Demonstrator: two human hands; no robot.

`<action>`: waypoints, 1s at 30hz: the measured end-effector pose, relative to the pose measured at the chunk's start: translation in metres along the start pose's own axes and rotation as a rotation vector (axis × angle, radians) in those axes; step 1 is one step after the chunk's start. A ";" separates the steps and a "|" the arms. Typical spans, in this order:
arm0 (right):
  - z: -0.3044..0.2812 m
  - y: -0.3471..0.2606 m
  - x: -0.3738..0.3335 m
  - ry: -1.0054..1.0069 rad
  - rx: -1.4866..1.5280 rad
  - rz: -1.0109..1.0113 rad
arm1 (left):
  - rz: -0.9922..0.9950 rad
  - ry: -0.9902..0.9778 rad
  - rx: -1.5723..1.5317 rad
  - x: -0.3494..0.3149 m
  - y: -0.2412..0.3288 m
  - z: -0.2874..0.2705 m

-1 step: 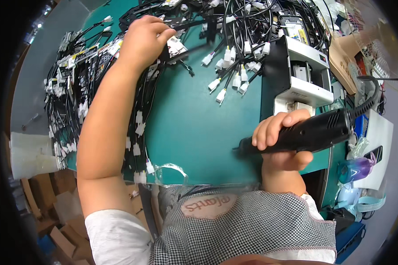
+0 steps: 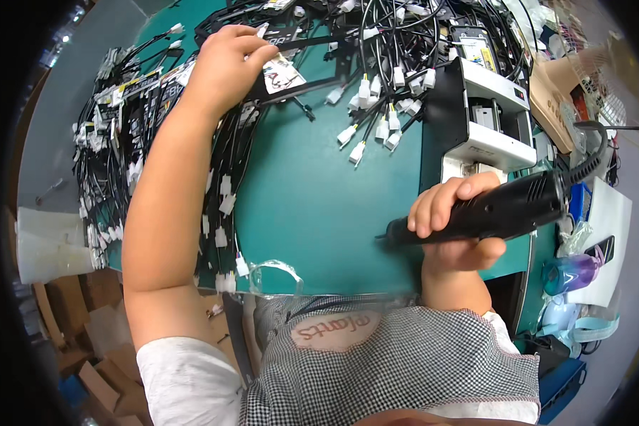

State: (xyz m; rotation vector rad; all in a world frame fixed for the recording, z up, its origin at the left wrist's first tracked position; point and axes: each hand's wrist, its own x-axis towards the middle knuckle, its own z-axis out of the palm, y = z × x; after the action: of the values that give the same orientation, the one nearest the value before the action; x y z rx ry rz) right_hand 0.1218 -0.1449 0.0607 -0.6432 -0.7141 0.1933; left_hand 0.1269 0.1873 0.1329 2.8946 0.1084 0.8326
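Note:
My left hand (image 2: 227, 64) reaches to the far left of the bench, its fingers closed on a black frame (image 2: 319, 86) with long thin bars. A white label (image 2: 282, 74) shows beside the fingers; the grip itself is partly hidden behind the hand. In my right hand (image 2: 451, 216), at the near right, lies a black corded electric screwdriver (image 2: 508, 209). Its tip (image 2: 382, 236) points left over the green mat (image 2: 319, 184), and its coiled cord runs off to the right. A white-and-black benchtop device (image 2: 490, 117) stands just beyond the right hand.
Black cables with white connectors (image 2: 383, 128) hang over the mat's far side. More cabled black parts (image 2: 113, 149) are piled at the left. A clear plastic loop (image 2: 275, 273) lies by the near edge. At right are a purple-blue bottle (image 2: 571, 273) and a phone (image 2: 603, 248).
The black frame at my left hand has shifted slightly, and more of its bars shows. My right hand with the screwdriver stays almost in place.

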 end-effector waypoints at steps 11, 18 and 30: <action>-0.016 -0.009 0.008 0.013 0.220 -0.004 | -0.391 -0.441 -0.117 -0.126 0.051 -0.018; -0.019 -0.014 0.010 -0.015 0.236 -0.016 | -0.117 -0.768 -0.230 -0.161 0.101 -0.040; -0.021 -0.017 0.010 -0.026 0.227 -0.013 | 0.431 -0.421 -0.228 -0.198 0.133 0.002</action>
State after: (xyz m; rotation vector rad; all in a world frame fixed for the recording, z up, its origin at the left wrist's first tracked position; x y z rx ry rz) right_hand 0.1426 -0.1646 0.0638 -0.4198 -0.7094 0.2676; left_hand -0.0351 0.0354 0.0464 2.8296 -0.6231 0.2362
